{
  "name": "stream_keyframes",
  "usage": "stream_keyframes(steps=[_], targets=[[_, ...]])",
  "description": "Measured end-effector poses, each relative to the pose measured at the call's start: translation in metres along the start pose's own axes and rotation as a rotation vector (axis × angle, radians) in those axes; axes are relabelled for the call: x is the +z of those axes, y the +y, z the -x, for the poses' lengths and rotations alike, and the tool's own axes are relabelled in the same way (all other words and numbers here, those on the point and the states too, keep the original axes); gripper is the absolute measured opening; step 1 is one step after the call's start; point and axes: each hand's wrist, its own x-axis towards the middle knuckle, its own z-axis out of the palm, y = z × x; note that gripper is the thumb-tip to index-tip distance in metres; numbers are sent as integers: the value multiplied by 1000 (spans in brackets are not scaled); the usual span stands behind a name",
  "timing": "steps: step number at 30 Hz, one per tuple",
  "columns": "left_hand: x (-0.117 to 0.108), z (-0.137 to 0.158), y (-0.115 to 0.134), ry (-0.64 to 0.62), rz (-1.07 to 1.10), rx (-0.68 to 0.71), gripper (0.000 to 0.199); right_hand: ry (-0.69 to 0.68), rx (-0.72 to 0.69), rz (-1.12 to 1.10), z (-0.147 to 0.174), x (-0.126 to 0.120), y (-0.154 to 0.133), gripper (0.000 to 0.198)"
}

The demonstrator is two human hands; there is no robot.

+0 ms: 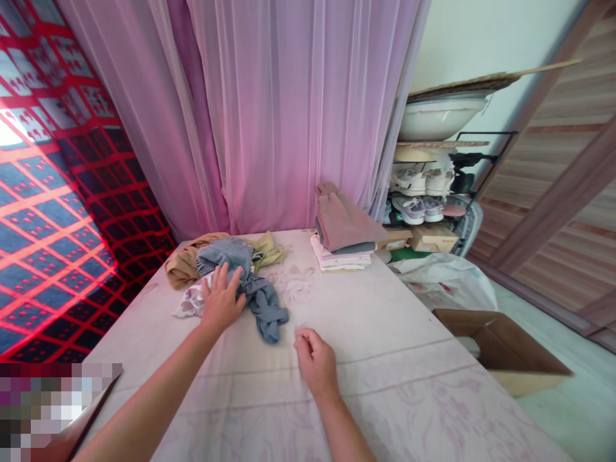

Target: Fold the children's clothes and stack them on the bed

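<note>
My left hand is spread, fingers apart, over a loose heap of clothes at the table's far left. Under and beside it lies a crumpled blue denim garment, one part trailing toward me. A white patterned cloth pokes out left of the hand. Behind are a brown garment and a yellow-green one. My right hand rests closed near the middle of the table, fingers curled in; whether anything is inside is hidden. Farther back on the right stands a folded stack with mauve trousers above white folded clothes.
The table has a pale floral cover. Purple curtains hang behind it. On the right are a shoe rack with sneakers and an open cardboard box. A red-and-dark patterned cloth hangs at left.
</note>
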Motion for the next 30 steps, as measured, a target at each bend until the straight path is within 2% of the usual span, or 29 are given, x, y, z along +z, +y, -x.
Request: stream_keyframes(steps=[2,4,7,11,14,19,21,24,26,30], targets=[[-7,-7,9,-56,-4,125,54,4,1,-12,0,0,2,29],[-14,-14,19,-96,8,174,35,3,15,-48,-1,1,5,29],[-26,-8,36,-72,138,260,24,55,64,-173,-4,2,13,31],[-34,45,66,-69,399,322,28,248,137,-379,-8,0,21,43],[-29,92,79,-128,500,396,31,324,159,-449,-10,-4,23,48],[-11,138,72,-101,684,225,39,293,174,-468,-7,-9,19,53],[-7,146,66,-119,742,167,34,222,78,-417,-3,-10,16,51],[-8,157,59,-157,809,123,28,102,-88,-297,3,-12,12,36],[-10,163,54,-149,855,86,32,129,-98,-251,6,-14,12,35],[-9,171,40,-48,949,-17,42,286,6,-267,8,-18,17,43]])
